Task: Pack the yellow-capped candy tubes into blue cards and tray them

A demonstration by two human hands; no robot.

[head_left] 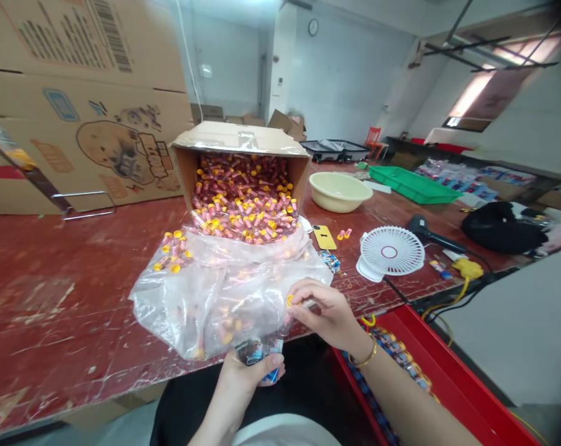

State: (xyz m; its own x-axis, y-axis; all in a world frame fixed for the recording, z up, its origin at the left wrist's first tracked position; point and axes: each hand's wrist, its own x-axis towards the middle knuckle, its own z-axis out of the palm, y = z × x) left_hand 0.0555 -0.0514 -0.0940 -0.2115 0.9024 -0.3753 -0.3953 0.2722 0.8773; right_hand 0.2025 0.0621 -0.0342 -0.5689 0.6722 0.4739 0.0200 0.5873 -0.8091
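Observation:
My left hand point(243, 385) is closed around a small clear plastic packet point(258, 354) with blue print, held low over my lap at the table edge. Just above the packet's mouth, my right hand point(325, 313) pinches a small pink tube with a yellow cap point(290, 300) between thumb and fingers. Behind both hands a translucent plastic bag point(256, 279) spreads over the table from an open carton point(180, 179) lying on its side. Many similar yellow-capped pink tubes point(243, 214) fill the carton, and several more point(172, 248) rest on the bag at the left.
On the right of the red table point(75, 297) are a cream basin point(340, 193), a yellow phone point(325, 237), a white fan point(390, 253) and a hair dryer point(431, 235). A large carton point(98, 111) stands at left. A red tray point(452, 378) with packed rows sits beside my right arm.

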